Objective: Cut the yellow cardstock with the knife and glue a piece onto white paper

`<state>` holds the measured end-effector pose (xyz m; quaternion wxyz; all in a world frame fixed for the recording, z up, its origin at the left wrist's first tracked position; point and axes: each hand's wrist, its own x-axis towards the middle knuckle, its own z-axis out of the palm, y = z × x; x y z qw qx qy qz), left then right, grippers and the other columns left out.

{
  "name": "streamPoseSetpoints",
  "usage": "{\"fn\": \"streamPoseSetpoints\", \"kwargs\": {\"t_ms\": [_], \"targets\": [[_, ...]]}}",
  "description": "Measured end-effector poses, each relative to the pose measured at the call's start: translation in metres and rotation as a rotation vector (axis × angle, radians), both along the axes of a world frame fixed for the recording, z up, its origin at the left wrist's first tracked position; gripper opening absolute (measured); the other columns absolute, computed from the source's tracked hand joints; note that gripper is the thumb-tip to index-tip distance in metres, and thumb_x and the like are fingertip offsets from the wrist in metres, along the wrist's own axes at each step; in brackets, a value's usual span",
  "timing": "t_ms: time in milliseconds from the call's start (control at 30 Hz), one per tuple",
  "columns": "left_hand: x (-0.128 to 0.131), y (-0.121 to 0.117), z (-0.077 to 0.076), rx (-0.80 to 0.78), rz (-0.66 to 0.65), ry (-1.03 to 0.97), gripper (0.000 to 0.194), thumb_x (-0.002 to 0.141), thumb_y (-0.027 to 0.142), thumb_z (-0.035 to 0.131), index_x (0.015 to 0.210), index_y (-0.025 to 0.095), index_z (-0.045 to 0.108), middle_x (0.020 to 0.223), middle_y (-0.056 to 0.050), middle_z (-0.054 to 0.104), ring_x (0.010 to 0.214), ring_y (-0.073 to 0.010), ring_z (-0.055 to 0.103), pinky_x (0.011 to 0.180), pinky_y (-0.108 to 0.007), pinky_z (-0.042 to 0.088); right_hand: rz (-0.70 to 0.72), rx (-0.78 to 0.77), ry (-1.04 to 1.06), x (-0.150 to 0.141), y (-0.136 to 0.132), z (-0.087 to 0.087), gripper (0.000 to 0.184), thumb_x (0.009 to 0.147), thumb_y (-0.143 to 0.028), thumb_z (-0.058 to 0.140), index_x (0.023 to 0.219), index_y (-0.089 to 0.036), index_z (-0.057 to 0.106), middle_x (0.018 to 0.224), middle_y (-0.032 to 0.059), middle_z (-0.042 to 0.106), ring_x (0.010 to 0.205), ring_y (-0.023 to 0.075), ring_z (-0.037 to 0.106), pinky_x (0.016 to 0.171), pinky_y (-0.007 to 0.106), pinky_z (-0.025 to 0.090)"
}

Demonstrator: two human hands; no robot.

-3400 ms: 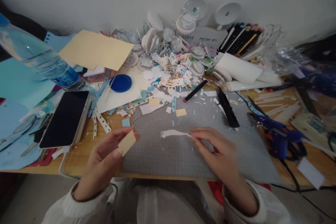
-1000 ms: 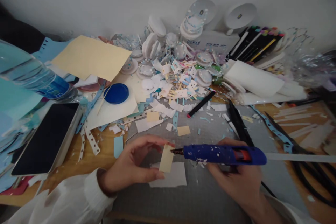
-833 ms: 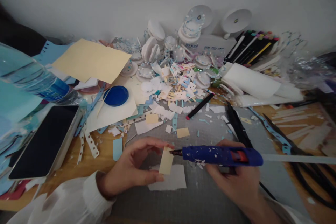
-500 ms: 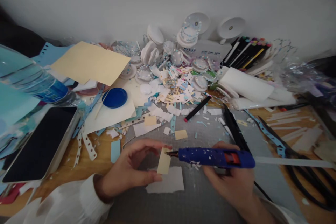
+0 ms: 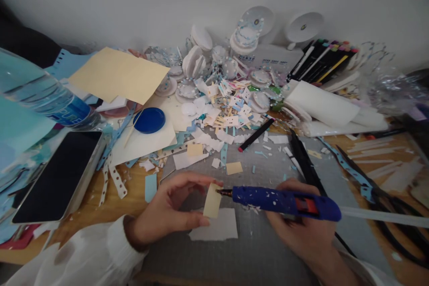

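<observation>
My left hand (image 5: 174, 208) pinches a small pale-yellow paper rectangle (image 5: 212, 202) by its ends, between thumb and fingers. In my right hand (image 5: 301, 228) is a blue hot glue gun (image 5: 268, 199), with a long translucent glue stick (image 5: 385, 217) sticking out of its back. The gun's metal nozzle points left and meets the upper right edge of the yellow paper. Below the held paper, a white paper piece (image 5: 219, 227) with a torn edge lies on the grey cutting mat (image 5: 254, 257). Another yellow paper rectangle (image 5: 233, 168) lies just beyond.
Large black scissors (image 5: 385, 201) lie at right near loose glue sticks (image 5: 398, 167). A phone (image 5: 58, 176) and a water bottle (image 5: 63, 103) are at left. Behind, small paper cut-outs (image 5: 231, 107) are heaped before white round pieces (image 5: 194, 60). A black pen (image 5: 256, 135) lies mid-mat.
The view has shifted slightly, so most things sit a little further right. My left hand still grips the yellow paper, and the glue gun's nozzle stays at its upper edge.
</observation>
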<state>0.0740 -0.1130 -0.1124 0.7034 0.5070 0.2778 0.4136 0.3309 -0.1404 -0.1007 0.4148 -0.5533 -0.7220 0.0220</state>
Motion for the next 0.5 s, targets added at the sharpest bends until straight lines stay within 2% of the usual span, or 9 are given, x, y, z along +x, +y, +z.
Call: {"fn": "streamPoseSetpoints", "kwargs": {"t_ms": [167, 400, 500], "targets": [[0.0018, 0.0009, 0.0005, -0.016, -0.002, -0.017, 0.048, 0.069, 0.018, 0.083, 0.113, 0.028, 0.067, 0.118, -0.006, 0.070, 0.111, -0.0236, 0.062, 0.092, -0.034, 0.046, 0.211, -0.118, 0.139, 0.0024, -0.0011, 0.0041, 0.017, 0.071, -0.018, 0.061, 0.081, -0.027, 0.051, 0.059, -0.0077, 0.056, 0.047, 0.0114, 0.057, 0.043, 0.023, 0.046], [0.0003, 0.0002, -0.0004, -0.015, -0.028, 0.032, 0.052, 0.067, 0.018, 0.084, 0.115, 0.029, 0.068, 0.117, -0.007, 0.070, 0.113, -0.0257, 0.061, 0.094, -0.037, 0.046, 0.129, -0.096, 0.131, -0.0030, 0.0000, 0.0088, 0.018, 0.071, -0.014, 0.061, 0.077, -0.026, 0.050, 0.057, -0.0070, 0.055, 0.044, 0.0114, 0.054, 0.041, 0.024, 0.044], [-0.0001, -0.0004, 0.0002, -0.031, -0.040, 0.054, 0.052, 0.067, 0.018, 0.084, 0.114, 0.031, 0.068, 0.116, -0.004, 0.071, 0.111, -0.0234, 0.062, 0.093, -0.034, 0.046, 0.195, -0.124, 0.182, 0.0006, -0.0028, 0.0035, 0.020, 0.070, -0.013, 0.062, 0.082, -0.026, 0.052, 0.061, -0.0067, 0.056, 0.048, 0.0113, 0.056, 0.044, 0.023, 0.046]]}}
